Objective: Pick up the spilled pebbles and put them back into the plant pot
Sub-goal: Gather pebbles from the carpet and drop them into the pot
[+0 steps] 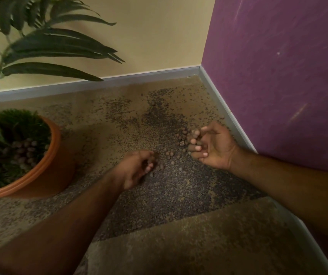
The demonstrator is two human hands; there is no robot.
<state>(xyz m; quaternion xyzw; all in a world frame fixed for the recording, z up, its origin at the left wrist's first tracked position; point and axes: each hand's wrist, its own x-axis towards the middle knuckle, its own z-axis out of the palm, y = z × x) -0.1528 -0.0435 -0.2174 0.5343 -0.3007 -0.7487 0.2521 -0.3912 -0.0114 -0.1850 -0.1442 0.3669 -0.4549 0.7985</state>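
Observation:
Small round brown pebbles (180,142) lie scattered on the speckled carpet near the room's corner. My right hand (211,148) is palm-up beside them, fingers curled around several pebbles. My left hand (137,167) rests on the carpet just left of the scatter, fingers bent over a few pebbles at its tips. The orange plant pot (45,171) stands at the far left, with more pebbles (23,150) and green foliage inside it.
A palm plant's long leaves (59,46) hang over the pot and the left of the floor. A beige wall with grey skirting (119,79) runs behind, and a purple wall (278,76) closes the right side.

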